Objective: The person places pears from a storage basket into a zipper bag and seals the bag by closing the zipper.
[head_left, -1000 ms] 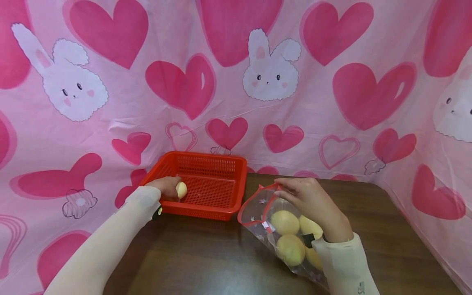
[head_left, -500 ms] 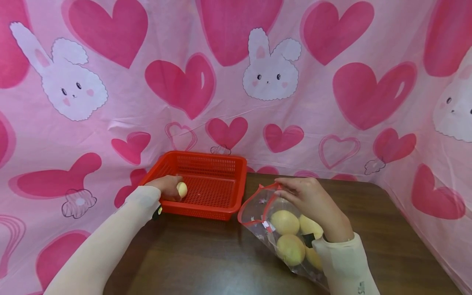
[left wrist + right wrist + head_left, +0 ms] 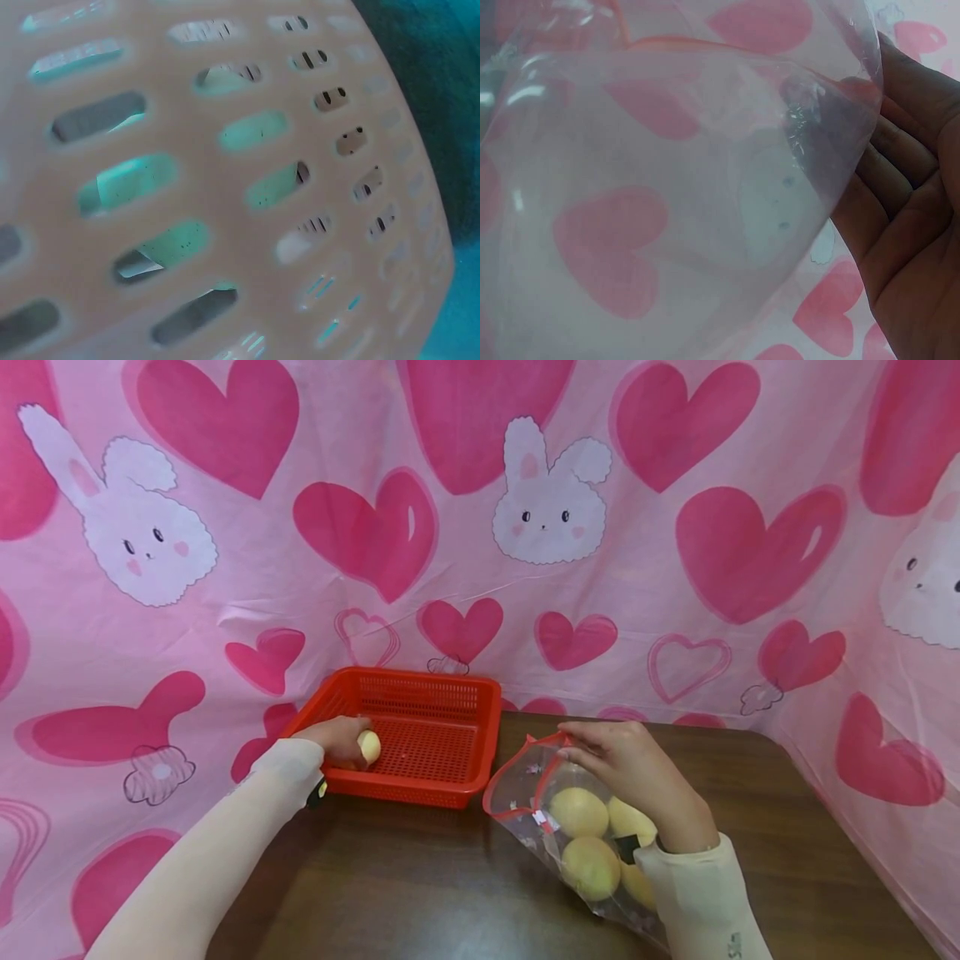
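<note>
At the near left corner of the red slotted basket [image 3: 489,735], my left hand [image 3: 343,743] reaches over the rim and grips a small pale yellow round fruit [image 3: 369,747]. The fruit's kind is unclear, and my fingers hide part of it. Only the perforated basket wall [image 3: 196,146] fills the left wrist view. My right hand [image 3: 637,772] pinches the red-zipped mouth of a clear bag [image 3: 517,793], keeping it agape. Several larger yellow fruits [image 3: 591,868] lie in the bag. In the right wrist view the thin plastic [image 3: 652,165] stretches from my right hand's fingertips [image 3: 870,90].
A dark brown wooden table [image 3: 390,877] carries the basket and bag. Behind and on both sides hangs a pink cloth [image 3: 465,577] with hearts and rabbits, close to the basket's back edge. The bag's zip slider [image 3: 542,818] hangs at the front of the opening.
</note>
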`<state>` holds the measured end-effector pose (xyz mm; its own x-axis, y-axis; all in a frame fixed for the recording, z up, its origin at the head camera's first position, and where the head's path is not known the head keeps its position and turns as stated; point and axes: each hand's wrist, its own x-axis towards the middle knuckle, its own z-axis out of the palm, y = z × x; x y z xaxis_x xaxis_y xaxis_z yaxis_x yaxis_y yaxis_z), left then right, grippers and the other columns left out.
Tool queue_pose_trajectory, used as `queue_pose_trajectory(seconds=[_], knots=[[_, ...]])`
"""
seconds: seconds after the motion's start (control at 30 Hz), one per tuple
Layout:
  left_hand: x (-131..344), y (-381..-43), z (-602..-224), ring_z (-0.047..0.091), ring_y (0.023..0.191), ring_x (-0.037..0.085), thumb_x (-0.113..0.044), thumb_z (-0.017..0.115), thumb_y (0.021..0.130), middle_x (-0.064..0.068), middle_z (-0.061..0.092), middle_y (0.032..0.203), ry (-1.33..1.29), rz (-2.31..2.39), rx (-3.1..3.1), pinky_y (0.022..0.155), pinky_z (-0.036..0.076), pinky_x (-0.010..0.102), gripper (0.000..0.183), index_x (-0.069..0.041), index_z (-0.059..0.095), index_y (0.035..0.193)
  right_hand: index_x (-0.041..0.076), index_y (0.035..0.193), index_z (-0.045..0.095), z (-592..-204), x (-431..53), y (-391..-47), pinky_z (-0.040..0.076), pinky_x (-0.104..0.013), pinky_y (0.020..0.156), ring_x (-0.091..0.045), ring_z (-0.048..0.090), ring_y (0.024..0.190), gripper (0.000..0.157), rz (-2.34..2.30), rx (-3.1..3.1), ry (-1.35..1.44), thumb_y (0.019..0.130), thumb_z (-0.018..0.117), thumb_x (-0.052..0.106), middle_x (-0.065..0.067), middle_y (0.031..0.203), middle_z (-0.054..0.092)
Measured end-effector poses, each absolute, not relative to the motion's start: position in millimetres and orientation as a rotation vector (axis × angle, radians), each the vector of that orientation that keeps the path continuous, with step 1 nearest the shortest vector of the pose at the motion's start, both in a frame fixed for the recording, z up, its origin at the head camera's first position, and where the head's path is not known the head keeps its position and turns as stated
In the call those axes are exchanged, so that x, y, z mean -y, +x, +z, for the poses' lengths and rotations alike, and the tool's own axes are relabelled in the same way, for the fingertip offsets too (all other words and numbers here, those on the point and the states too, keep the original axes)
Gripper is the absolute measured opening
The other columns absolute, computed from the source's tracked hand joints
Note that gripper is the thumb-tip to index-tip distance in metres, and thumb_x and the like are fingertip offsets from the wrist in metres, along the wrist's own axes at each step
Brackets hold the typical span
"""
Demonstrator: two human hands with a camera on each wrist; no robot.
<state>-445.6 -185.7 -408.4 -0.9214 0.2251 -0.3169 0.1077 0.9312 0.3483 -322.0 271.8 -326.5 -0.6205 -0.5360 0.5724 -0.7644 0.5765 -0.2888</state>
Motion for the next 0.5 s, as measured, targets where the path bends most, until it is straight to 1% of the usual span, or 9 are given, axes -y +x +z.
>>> queue_pose_trajectory(seconds=[0.07,0.17,0.4,0.5], knots=[[186.3,-445.7,-408.4,0.051,0.094,0.028,-0.029,0.089,0.065,0.005,0.059,0.102,0.262,0.453,-2.740,0.081,0.049,0.047,0.075,-0.015,0.052,0.129,0.004,0.115,0.071,-326.5,-271.7,-321.7,0.055,-0.025,0.064,-0.004,0.061,0.073,0.038,0.729,2.380,1.049,0.079,0.080,0.013,-0.001,0.097,0.072],[186.5,-445.5,-408.2,0.051,0.095,0.028,-0.029,0.089,0.064,0.005,0.058,0.102,0.273,0.447,-2.753,0.082,0.048,0.048,0.073,-0.016,0.053,0.127,0.004,0.115,0.071,-327.0,-272.0,-321.4,0.055,-0.025,0.064,-0.004,0.061,0.073,0.039,0.729,2.380,1.045,0.079,0.081,0.012,0.000,0.097,0.072],[184.3,-444.3,-405.9,0.050,0.099,0.031,-0.029,0.089,0.064,0.010,0.057,0.111,0.281,0.413,-2.785,0.086,0.047,0.053,0.088,-0.009,0.047,0.139,0.004,0.116,0.071,-327.4,-272.7,-321.4,0.055,-0.025,0.063,-0.003,0.061,0.072,0.039,0.732,2.377,1.048,0.079,0.081,0.013,0.000,0.098,0.072],[182.7,-442.9,-403.7,0.050,0.100,0.031,-0.029,0.089,0.064,0.010,0.057,0.113,0.271,0.406,-2.789,0.087,0.047,0.053,0.089,-0.010,0.046,0.140,0.004,0.115,0.071,-327.2,-272.9,-321.5,0.054,-0.024,0.062,-0.002,0.059,0.070,0.039,0.727,2.378,1.047,0.078,0.081,0.013,0.001,0.097,0.072]])
